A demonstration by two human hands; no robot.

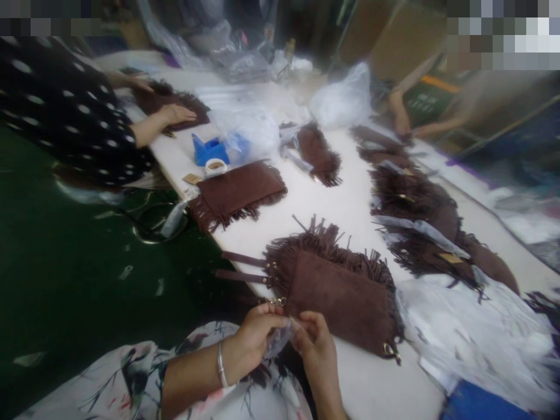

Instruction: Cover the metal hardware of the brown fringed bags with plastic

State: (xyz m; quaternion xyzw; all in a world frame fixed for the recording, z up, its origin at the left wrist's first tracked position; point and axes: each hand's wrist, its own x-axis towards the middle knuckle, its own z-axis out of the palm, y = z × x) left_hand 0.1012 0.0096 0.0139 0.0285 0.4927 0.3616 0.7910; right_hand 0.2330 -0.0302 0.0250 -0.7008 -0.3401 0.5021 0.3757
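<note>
Your left hand [254,338] and your right hand [317,350] meet at the near edge of the white table [380,382]. The thumb and fingers of each hand are pinching a small piece of clear plastic [276,343], which hangs between them; the fingertips partly cover it, so you cannot tell whether something else is held inside. The brown fringed bag [336,294] lies flat on the table just beyond your hands, and its near left corner is partly hidden by them. The metal clasp [278,301] sits by your left fingers, but whether they touch it is not clear. Two straps [242,259] stick out to the left, past the table edge. Your right forearm is cut off by the lower border.

On the right, a pile of brown bags [420,198] overlaps so much that the single pieces are hard to count. A blue object [476,402] is cut off at the lower corner. Far right, a co-worker's hands [400,119] are blurred.
</note>
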